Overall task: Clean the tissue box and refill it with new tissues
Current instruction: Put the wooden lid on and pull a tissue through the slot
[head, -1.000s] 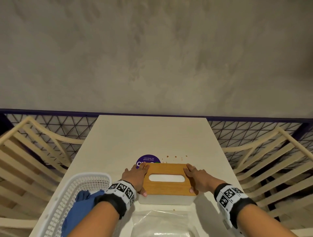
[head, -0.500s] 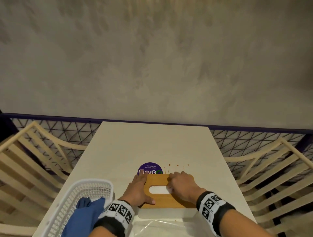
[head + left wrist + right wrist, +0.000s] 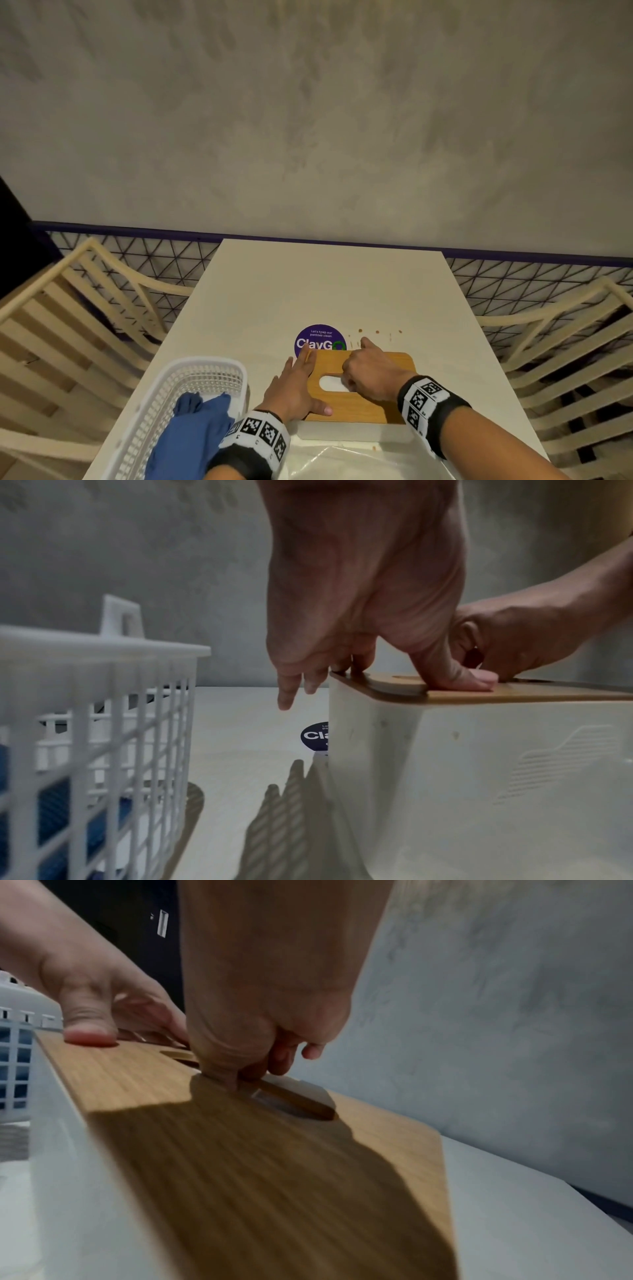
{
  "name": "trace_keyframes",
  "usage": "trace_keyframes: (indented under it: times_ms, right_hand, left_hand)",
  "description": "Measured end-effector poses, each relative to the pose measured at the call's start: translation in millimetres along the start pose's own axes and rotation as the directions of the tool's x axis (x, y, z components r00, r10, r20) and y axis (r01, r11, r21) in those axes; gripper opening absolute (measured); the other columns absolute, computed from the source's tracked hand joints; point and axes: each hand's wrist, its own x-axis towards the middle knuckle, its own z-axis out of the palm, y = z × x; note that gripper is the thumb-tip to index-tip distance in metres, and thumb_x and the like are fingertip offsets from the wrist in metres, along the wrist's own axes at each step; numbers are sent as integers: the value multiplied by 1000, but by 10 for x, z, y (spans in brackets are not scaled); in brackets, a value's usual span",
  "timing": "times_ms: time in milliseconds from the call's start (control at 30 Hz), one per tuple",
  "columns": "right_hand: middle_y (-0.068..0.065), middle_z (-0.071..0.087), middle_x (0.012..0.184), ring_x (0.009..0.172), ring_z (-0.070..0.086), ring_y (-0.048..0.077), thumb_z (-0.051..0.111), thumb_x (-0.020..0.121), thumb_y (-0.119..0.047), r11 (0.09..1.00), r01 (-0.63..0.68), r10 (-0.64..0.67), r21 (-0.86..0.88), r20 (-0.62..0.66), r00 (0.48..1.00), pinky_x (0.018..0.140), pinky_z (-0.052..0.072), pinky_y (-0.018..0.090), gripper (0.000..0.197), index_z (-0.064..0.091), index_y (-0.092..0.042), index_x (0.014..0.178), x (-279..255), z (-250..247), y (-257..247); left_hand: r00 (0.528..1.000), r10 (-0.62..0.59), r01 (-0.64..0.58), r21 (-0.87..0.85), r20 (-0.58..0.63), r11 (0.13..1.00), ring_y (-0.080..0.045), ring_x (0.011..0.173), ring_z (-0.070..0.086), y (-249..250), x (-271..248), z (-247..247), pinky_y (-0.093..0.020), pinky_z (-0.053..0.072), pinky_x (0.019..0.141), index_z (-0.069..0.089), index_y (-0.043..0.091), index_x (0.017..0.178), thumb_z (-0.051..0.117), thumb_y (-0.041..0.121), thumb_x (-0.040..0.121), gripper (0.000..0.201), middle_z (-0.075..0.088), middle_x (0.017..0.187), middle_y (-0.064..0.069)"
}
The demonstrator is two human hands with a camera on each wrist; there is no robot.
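The tissue box [image 3: 342, 433] is white with a wooden lid [image 3: 370, 407] and stands on the table near me. My left hand [image 3: 294, 387] lies on the lid's left end. Its thumb presses the wood [image 3: 455, 680] and its straight fingers reach past the far corner. My right hand [image 3: 370, 373] is curled over the slot in the lid [image 3: 240, 1150]. Thumb and fingers pinch a bit of white tissue [image 3: 298, 1087] that sticks out of the slot. A clear plastic pack of tissues [image 3: 346, 462] lies just in front of the box.
A white plastic basket [image 3: 191, 368] holding a blue cloth [image 3: 191, 431] stands left of the box. A round purple sticker [image 3: 320, 337] and small brown spots [image 3: 376, 332] mark the table [image 3: 325, 281] behind it. Slatted chairs [image 3: 68, 325] flank both sides.
My right hand has moved from the lid's right end to the slot and curled its fingers there. My left hand stays on the left end, fingers stretched further out.
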Motion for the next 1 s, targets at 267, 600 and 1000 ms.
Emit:
trace_keyframes:
  times_ms: [267,600,1000]
  right_hand:
    - [6,64,73,66,44,19,54,88,-14,975,215,-213,-62,37,976,77,24,36,16,63,-13,75,-24,-25,72]
    - [4,50,105,99,46,21,62,86,-19,972,230,-231,37,21,973,82,32,38,22,60,-21,108,-76,-16,113]
    - [2,46,95,91,39,18,55,89,-22,955,287,-285,70,-30,958,75,22,31,14,63,-19,78,30,4,138]
  left_hand:
    - [1000,-1,0,25,28,1000,-23,148,-7,-12,22,1,-50,13,120,-4,25,150,77,43,70,116,-17,158,13]
    - [1000,6,-7,20,11,1000,-21,148,-5,-36,30,16,-49,15,120,-2,30,150,78,44,68,115,-16,157,19]
    - [999,11,-12,-22,-32,1000,-19,148,-3,-48,-4,51,-49,17,119,1,28,150,78,47,67,115,-14,158,19]
